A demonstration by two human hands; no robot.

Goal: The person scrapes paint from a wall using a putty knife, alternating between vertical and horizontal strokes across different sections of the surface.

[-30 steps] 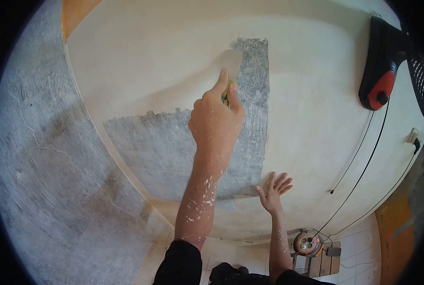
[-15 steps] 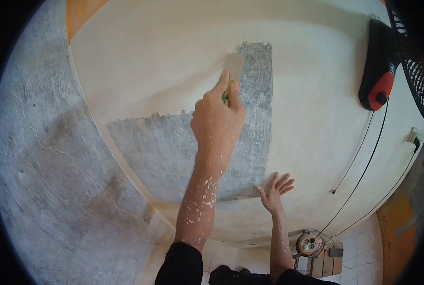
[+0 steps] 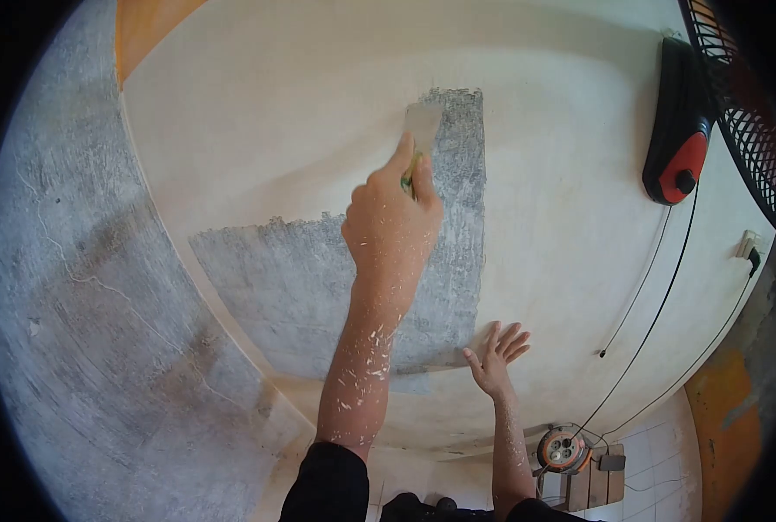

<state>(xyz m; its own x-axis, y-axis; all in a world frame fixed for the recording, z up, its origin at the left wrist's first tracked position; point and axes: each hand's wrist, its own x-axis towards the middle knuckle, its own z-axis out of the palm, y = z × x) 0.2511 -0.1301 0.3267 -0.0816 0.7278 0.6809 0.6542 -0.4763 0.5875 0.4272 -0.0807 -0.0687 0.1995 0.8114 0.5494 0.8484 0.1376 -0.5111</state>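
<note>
My left hand (image 3: 394, 213) is closed around the green-and-yellow handle of a scraper, thumb and forefinger towards its blade. The flat, pale blade (image 3: 423, 122) lies against the cream wall (image 3: 275, 113), at the left edge of the upright grey bared strip (image 3: 459, 157). This strip joins a wider grey patch (image 3: 275, 270) lower left. Lower right, my right hand (image 3: 494, 365) rests with fingers spread against the wall, beside the patch's lower right corner, and holds nothing. Pale flakes speckle both forearms.
A black-and-red fan body (image 3: 682, 148) with a dark grille (image 3: 753, 143) is at the upper right. Cords run down past a wall socket (image 3: 747, 244) to an orange-and-black cord reel (image 3: 562, 451) by a wooden stool (image 3: 589, 489). A cracked grey wall (image 3: 101, 322) stands left.
The view has shifted slightly, so the wall, patch and fan appear a little further left. My left hand keeps its grip on the scraper, and my right hand stays spread on the wall.
</note>
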